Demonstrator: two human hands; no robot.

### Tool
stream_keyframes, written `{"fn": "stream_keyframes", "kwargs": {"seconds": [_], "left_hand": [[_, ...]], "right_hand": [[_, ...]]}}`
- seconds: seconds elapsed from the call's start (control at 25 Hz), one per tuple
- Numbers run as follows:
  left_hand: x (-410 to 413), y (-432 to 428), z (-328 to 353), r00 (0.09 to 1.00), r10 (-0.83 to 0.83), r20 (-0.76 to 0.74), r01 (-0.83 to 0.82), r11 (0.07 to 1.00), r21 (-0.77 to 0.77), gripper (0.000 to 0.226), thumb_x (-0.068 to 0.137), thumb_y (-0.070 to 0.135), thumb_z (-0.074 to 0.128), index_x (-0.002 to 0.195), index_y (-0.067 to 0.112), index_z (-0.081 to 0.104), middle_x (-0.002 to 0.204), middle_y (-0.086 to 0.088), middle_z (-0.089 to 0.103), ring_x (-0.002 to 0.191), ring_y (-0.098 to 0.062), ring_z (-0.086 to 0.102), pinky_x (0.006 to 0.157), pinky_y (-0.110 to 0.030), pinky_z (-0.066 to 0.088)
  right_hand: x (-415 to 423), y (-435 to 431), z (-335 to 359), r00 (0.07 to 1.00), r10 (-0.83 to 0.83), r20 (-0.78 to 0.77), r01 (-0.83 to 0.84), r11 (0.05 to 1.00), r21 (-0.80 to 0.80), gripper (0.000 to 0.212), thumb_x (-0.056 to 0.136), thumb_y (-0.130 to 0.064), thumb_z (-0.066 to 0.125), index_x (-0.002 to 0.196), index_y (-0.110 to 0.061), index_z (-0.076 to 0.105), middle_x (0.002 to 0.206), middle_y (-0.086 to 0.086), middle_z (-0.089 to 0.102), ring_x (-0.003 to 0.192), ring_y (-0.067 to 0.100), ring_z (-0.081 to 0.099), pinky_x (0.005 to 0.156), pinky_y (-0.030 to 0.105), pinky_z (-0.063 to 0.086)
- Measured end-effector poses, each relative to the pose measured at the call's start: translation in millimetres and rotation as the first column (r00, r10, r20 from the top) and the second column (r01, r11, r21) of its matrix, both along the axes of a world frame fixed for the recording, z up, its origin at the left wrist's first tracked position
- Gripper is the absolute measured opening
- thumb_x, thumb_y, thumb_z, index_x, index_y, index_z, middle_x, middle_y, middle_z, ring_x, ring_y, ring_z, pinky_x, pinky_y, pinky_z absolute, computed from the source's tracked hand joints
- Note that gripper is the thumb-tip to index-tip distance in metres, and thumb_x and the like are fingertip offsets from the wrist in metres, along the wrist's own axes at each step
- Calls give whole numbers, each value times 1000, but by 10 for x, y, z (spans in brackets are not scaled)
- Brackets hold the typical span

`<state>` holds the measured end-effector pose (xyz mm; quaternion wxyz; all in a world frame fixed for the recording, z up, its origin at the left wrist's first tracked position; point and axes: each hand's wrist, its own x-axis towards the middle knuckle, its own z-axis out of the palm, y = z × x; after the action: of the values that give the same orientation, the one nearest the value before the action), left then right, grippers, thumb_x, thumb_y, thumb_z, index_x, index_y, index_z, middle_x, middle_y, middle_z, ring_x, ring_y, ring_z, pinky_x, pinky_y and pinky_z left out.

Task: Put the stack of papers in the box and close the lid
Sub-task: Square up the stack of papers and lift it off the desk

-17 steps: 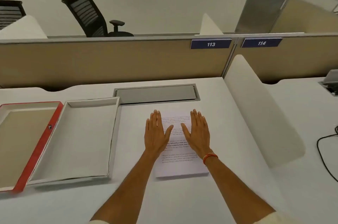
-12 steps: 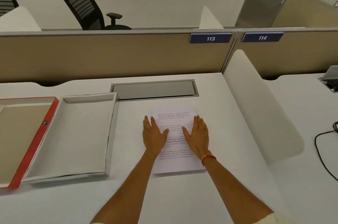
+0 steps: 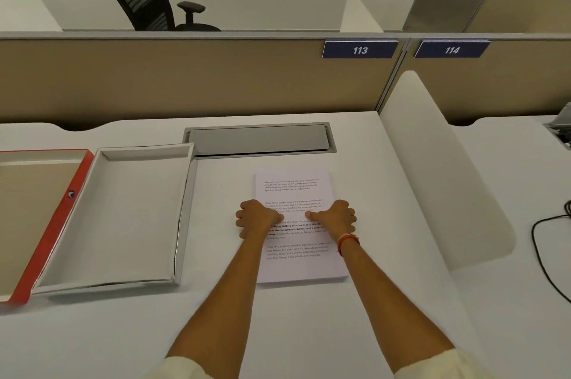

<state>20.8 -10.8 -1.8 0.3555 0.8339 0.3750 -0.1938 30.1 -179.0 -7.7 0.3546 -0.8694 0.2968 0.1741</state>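
Observation:
A stack of printed white papers (image 3: 295, 187) lies flat on the white desk, right of centre. My left hand (image 3: 255, 217) curls around the stack's left edge, thumb lying on the top sheet. My right hand (image 3: 338, 217) does the same at the right edge, with an orange band on its wrist. The open white box (image 3: 182, 211) sits empty to the left of the stack. Its red-rimmed lid (image 3: 61, 211) lies upside down beside the box, further left.
A grey cable hatch (image 3: 259, 139) is set into the desk behind the papers. A white curved divider (image 3: 432, 168) stands to the right, a beige partition (image 3: 185, 78) at the back. A black cable (image 3: 547, 255) trails on the neighbouring desk.
Both hands slid outward from lying flat on the top sheet to the stack's side edges, and their fingers curled down around those edges.

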Motion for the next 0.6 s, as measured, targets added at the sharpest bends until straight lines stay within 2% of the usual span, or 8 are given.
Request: {"fn": "stream_keyframes", "kwargs": {"seconds": [0.08, 0.28, 0.44, 0.6], "left_hand": [[21, -13, 23, 1000, -1, -8, 1, 1000, -8, 85, 67, 31, 88, 133, 2, 43, 138, -18, 49, 130, -35, 47, 103, -45, 43], [70, 75, 66, 999, -5, -44, 2, 998, -63, 74, 66, 30, 89, 125, 3, 53, 131, -17, 58, 122, -34, 57, 104, -47, 48], [105, 117, 80, 998, -4, -65, -5, 991, -132, 70, 64, 26, 90, 121, 4, 56, 127, -18, 62, 118, -34, 59, 102, -47, 50], [89, 70, 76, 995, -48, -87, 45, 998, -43, 73, 66, 34, 88, 125, 7, 54, 130, -16, 57, 122, -31, 53, 104, -44, 48]], "right_hand": [[16, -28, 14, 1000, 3, -19, -3, 1000, 1, 90, 60, -44, 90, 127, -2, 47, 134, 21, 49, 127, 38, 45, 107, 52, 41], [44, -32, 19, 999, 37, -31, -36, 999, 19, 78, 63, -43, 88, 122, -4, 55, 131, 21, 49, 122, 37, 47, 103, 49, 44], [72, 37, 59, 999, 22, -44, -22, 1000, 3, 90, 62, -39, 90, 129, -3, 42, 133, 20, 45, 124, 36, 48, 101, 47, 47], [82, 6, 31, 1000, 23, -15, -22, 998, 54, 91, 60, -37, 91, 125, -4, 37, 129, 18, 55, 120, 38, 54, 104, 51, 44]]}}
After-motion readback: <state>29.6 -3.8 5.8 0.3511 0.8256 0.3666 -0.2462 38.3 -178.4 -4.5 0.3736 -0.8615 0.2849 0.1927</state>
